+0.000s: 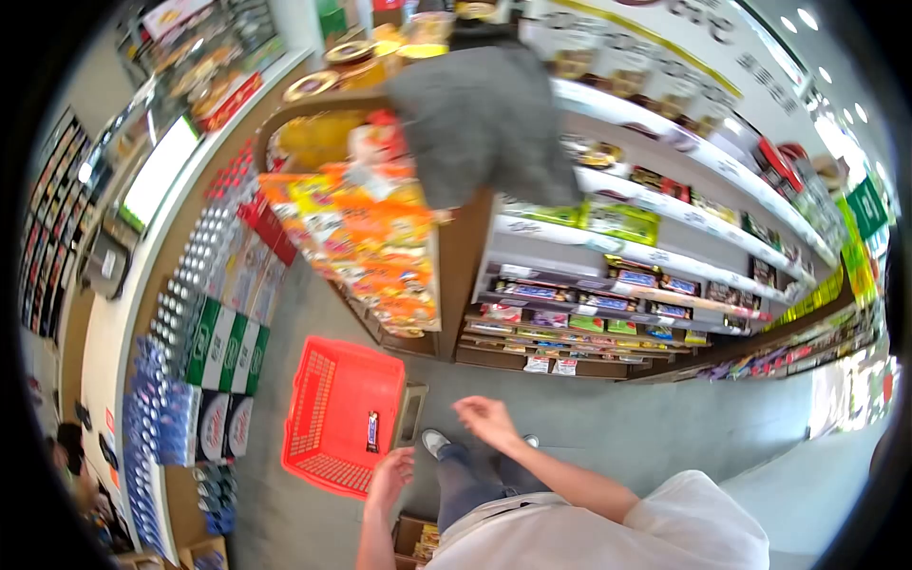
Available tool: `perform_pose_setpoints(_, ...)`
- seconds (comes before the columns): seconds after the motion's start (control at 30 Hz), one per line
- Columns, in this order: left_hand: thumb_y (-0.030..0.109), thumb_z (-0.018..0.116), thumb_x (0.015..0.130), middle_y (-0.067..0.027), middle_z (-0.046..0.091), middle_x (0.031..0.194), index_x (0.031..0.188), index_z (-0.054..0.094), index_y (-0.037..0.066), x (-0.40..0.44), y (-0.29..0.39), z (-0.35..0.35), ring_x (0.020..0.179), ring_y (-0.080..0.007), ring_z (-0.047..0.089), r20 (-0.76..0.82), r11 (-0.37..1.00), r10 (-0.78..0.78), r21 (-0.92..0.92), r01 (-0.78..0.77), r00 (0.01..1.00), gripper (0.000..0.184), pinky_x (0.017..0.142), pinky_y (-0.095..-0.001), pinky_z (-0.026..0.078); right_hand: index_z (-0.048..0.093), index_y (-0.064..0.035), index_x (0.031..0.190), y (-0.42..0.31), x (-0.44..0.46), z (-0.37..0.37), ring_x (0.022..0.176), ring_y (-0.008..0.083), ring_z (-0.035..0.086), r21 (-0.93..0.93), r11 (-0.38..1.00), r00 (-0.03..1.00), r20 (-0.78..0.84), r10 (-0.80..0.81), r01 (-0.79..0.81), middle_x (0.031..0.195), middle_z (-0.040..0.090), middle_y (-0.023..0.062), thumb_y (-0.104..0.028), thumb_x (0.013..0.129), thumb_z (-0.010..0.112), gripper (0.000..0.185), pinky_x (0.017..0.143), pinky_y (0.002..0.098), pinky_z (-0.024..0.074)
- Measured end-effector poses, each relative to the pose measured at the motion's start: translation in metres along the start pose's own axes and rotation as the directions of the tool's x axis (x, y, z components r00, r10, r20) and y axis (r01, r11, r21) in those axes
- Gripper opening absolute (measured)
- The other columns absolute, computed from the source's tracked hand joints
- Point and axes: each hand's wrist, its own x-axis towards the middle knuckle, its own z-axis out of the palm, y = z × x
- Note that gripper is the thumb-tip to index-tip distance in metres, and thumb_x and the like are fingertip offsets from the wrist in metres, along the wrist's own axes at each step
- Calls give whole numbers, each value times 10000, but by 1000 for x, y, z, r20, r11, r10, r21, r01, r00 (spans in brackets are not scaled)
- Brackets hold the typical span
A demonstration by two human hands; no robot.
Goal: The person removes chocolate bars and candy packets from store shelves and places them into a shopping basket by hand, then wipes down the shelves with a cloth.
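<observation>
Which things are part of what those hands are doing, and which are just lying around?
Seems part of it:
- red basket
- wrapped bar inside it
- left hand, beside the basket
- right hand

Just around:
- orange snack bags
- stacked bottles
- lit screen

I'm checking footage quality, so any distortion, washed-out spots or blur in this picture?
Head view: wide-angle distortion bends the long white counter, and the corners go black; head view: the bright rectangular screen looks washed out; head view: lettering on the small dark-wrapped bar in the red plastic basket looks soft.
</observation>
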Motion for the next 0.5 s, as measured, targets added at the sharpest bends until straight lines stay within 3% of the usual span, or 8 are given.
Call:
perform_pose_setpoints(0.07,225,502,900,20,567,789,1010,606,58,1,32,13,683,-70,503,17,984,-15,175,12,1000,226,605,-242,403,666,-54,933,2,5,-3,621,58,541,100,994,989,-149,-28,44,715,618,9,-226,856,617,195,522,203,433)
perform_pose_setpoints(0.1,227,516,897,28,554,765,998,616,51,24,-32,129,670,-63,488,116,976,-44,215,18,992,226,592,-237,396,667,-52,924,-17,-37,-133,615,53,536,33,998,962,-270,-42,53,710,616,8,-219,855,617,187,501,202,422)
perform_pose_setpoints(0.13,231,534,892,25,545,759,989,623,40,33,-12,123,668,-63,483,69,937,-17,349,-9,998,233,572,-227,386,667,-51,923,-11,-25,-124,616,50,535,120,988,956,-286,-64,102,715,618,8,-204,850,618,177,489,199,414)
perform_pose_setpoints(0.17,251,550,889,17,542,750,989,623,23,38,-27,151,666,-67,488,155,912,-28,409,-38,988,259,555,-214,380,668,-49,921,-15,-43,-156,616,48,534,122,987,937,-345,-58,106,721,621,9,-189,846,619,167,478,197,406)
perform_pose_setpoints(0.2,135,524,860,-5,564,815,955,612,28,41,-15,159,704,-79,507,161,876,-29,479,-52,987,168,584,-217,396,668,-49,922,-13,-40,-156,619,53,540,174,976,932,-357,-63,133,728,625,11,-170,841,613,155,479,198,413)
perform_pose_setpoints(0.3,49,483,806,-25,569,770,929,597,7,48,-29,219,674,-86,520,259,869,-84,491,-56,962,172,576,-220,411,669,-48,929,-19,-70,-215,637,70,562,197,945,856,-499,-132,261,753,636,25,-120,826,605,141,494,210,438)
perform_pose_setpoints(0.4,12,450,758,-39,581,730,927,580,-1,55,-64,239,651,-93,542,329,788,-171,612,-72,929,214,560,-228,426,664,-42,939,11,-105,-285,671,79,572,257,937,734,-679,0,237,775,640,36,-153,832,601,166,519,229,457)
perform_pose_setpoints(0.5,11,458,757,-52,608,729,961,577,2,39,-90,280,639,-103,557,252,659,-252,752,-25,934,236,540,-223,429,658,-42,953,25,-132,-342,681,80,560,290,925,632,-771,75,244,796,641,37,-203,847,591,204,535,228,454)
